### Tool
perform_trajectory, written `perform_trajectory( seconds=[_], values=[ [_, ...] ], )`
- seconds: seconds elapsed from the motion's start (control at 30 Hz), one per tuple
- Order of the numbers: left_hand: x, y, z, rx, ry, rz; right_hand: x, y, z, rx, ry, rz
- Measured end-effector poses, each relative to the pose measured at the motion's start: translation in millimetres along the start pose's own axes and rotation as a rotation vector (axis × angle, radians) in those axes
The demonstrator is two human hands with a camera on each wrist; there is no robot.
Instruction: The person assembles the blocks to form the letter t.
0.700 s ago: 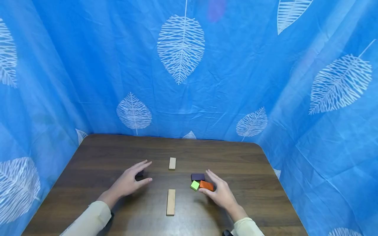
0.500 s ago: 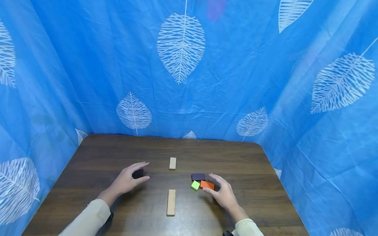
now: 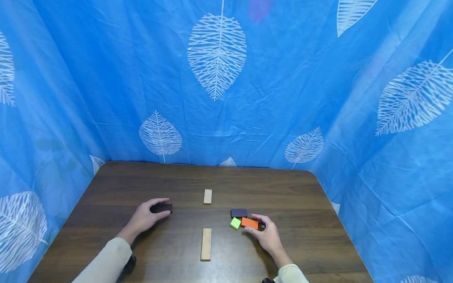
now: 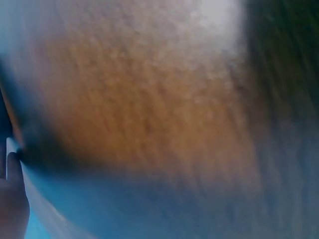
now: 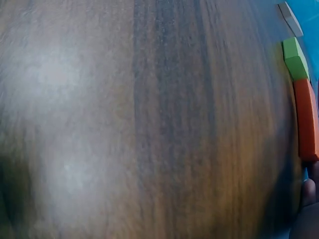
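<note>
Dark wood table [image 3: 283, 188]; blue leaf-print curtain [image 3: 283, 98] on three sides.

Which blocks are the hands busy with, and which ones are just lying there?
In the hands:
left hand grips the dark block
right hand pinches the orange block

Just lying on the table:
green block, beside the orange one
purple block
short wooden block
long wooden block

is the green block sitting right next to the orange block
Yes, in the head view the green block lies right against the left end of the orange block.
</note>
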State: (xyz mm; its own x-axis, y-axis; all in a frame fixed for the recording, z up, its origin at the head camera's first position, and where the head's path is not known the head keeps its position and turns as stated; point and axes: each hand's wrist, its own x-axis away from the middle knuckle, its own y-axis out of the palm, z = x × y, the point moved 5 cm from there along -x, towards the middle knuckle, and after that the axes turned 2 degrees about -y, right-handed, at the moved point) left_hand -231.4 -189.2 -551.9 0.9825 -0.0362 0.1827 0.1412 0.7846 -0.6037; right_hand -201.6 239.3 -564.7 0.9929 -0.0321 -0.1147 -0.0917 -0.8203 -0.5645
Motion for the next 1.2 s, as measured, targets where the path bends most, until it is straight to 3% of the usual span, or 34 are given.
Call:
perform_trajectory(
  seconds=[0.2,0.7,0.9,1.2],
  values=[
    [-2.6,0.0,-6.8,0.003,-0.001,0.01,-1.7,1.7,8.0,-0.076,0.066,0.031],
    [-7.9,3.9,-8.7,-0.12,0.078,0.073,-3.8,2.9,8.7,-0.04,-0.01,0.057],
    [-7.6,4.4,-3.0,-0.164,0.115,0.105,-3.4,1.9,7.4,-0.028,0.006,0.047],
    [-3.1,15.8,13.8,-0.107,0.137,0.097,-4.6,3.1,7.8,-0.025,0.036,0.021]
  ],
)
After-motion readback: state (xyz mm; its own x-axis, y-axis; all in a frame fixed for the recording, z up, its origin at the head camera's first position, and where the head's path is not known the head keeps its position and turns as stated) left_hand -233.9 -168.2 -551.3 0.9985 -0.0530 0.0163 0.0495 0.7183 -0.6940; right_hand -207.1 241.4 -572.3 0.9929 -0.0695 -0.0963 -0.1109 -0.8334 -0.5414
